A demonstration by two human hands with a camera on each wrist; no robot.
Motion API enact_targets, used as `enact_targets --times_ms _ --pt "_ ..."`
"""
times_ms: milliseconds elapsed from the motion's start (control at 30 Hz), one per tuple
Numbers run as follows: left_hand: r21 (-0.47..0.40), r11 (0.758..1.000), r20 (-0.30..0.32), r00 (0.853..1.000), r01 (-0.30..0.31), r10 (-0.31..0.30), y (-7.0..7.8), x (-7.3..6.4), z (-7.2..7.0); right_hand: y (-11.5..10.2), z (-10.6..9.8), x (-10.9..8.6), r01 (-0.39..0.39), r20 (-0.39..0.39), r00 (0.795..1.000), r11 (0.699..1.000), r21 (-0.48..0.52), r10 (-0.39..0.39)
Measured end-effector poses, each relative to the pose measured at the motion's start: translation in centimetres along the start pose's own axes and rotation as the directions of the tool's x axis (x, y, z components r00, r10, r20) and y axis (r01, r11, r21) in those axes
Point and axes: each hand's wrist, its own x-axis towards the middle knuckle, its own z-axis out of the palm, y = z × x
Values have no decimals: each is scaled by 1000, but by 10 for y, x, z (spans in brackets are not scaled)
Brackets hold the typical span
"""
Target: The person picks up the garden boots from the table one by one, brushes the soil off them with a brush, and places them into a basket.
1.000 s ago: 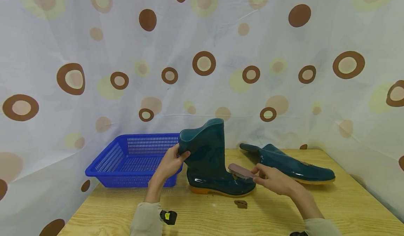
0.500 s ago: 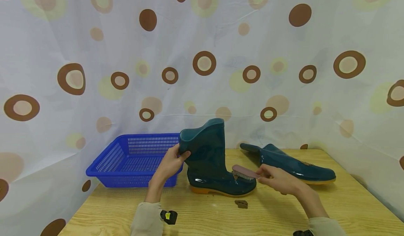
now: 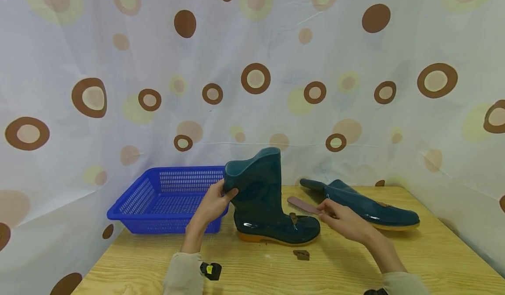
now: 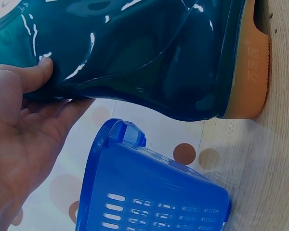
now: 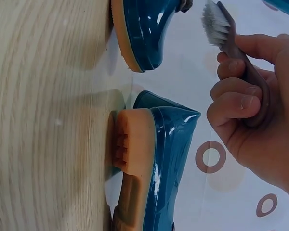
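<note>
A dark teal rain boot (image 3: 258,194) with an orange sole stands upright on the table. My left hand (image 3: 213,205) grips the back of its shaft near the top, thumb on the outer side (image 4: 29,110). In my right hand (image 3: 345,220) is a mauve scrub brush (image 3: 303,204), its handle wrapped by the fingers. The brush's white bristles (image 5: 215,24) hang above the boot's foot, apart from it in the right wrist view. A brown clump of mud (image 3: 293,218) sticks to the boot's instep.
Behind my left hand stands a blue plastic basket (image 3: 165,217). A second teal boot (image 3: 367,207) lies on its side at the right, with brown mud (image 3: 382,204) on it. Another brown piece (image 3: 301,255) lies on the wooden table (image 3: 252,273). A spotted curtain hangs behind.
The brush was down against the boot's instep, slid toward the toe, and is now lifted off it, uncovering the mud clump. My left hand and the boot have stayed in place.
</note>
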Motion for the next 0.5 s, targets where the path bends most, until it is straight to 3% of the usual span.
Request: enact_targets --times_ms 133,500 --pt "-4 1000 0 1000 4 -4 -1 1 0 0 5 2 23 17 1000 1000 -18 -23" --pt "2 1000 0 1000 8 -8 0 0 0 -2 1 -1 -24 65 998 999 -42 26"
